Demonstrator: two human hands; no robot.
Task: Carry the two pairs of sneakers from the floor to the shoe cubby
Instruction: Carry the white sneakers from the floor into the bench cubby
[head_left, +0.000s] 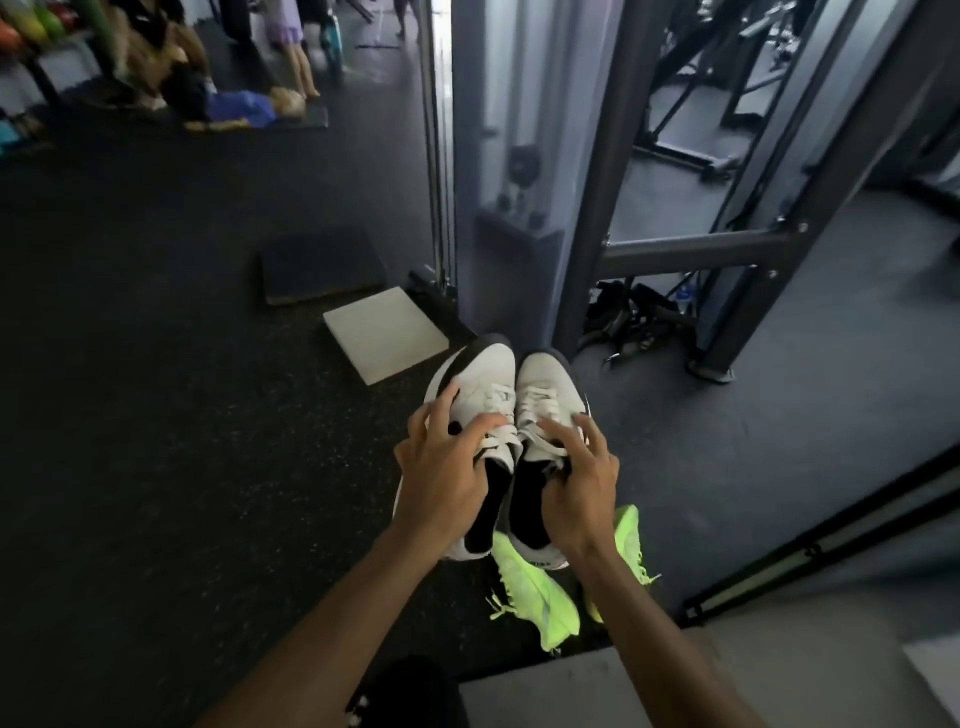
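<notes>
Left hand (441, 467) and right hand (576, 478) each grip one shoe of the white sneakers (511, 415) over laces and tongue, fingers curled round the uppers, the pair side by side and apparently lifted clear of the dark rubber floor (182, 415). The neon-green sneakers (535, 592) lie on the floor just beneath; no cubby in view. Judged light, soft-sided, stiff-soled; collar or heel looks the firmest hold, as loose laces may slip.

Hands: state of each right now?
Left hand: grips the left white sneaker.
Right hand: grips the right white sneaker.
</notes>
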